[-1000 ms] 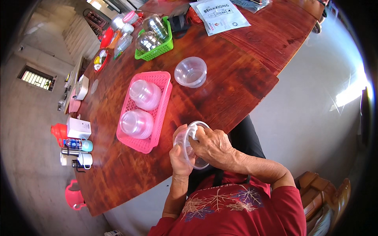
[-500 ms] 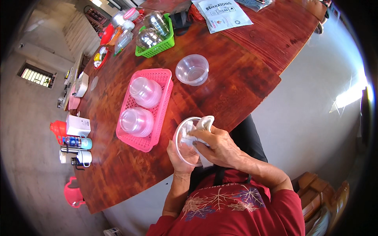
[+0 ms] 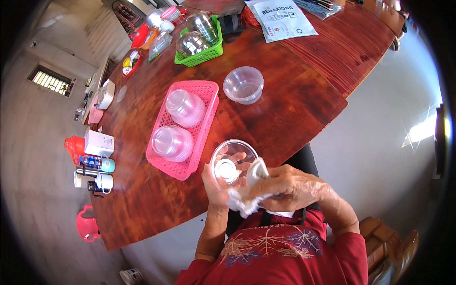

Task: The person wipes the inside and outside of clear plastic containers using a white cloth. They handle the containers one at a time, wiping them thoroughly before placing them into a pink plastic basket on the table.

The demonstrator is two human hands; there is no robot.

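My left hand (image 3: 216, 190) grips a clear round plastic bowl (image 3: 219, 151) from below and the side, its open mouth turned up toward me. Through the clear wall the fingers of that hand show. A crumpled white cloth (image 3: 244, 202) is pinched in my right hand (image 3: 294, 187), at the bowl's near right rim. Beyond the hands, a pink plastic basket (image 3: 189, 172) holds two stacks of upturned clear bowls (image 3: 185, 107). Another clear bowl (image 3: 243, 85) stands upright by itself on the wooden table, right of the basket.
A green basket (image 3: 199, 58) with shiny rounded containers sits farther back on the table (image 3: 137, 204). White printed packets (image 3: 282, 21) lie at the far right. Mugs and bottles (image 3: 97, 164) crowd the left edge, near a red plastic chair (image 3: 88, 223). A wooden chair (image 3: 387, 247) stands at right.
My right hand has drawn the cloth out of the bowl's inside, down and to the right toward its near rim. My left hand still grips the bowl. The whole view has shifted slightly.
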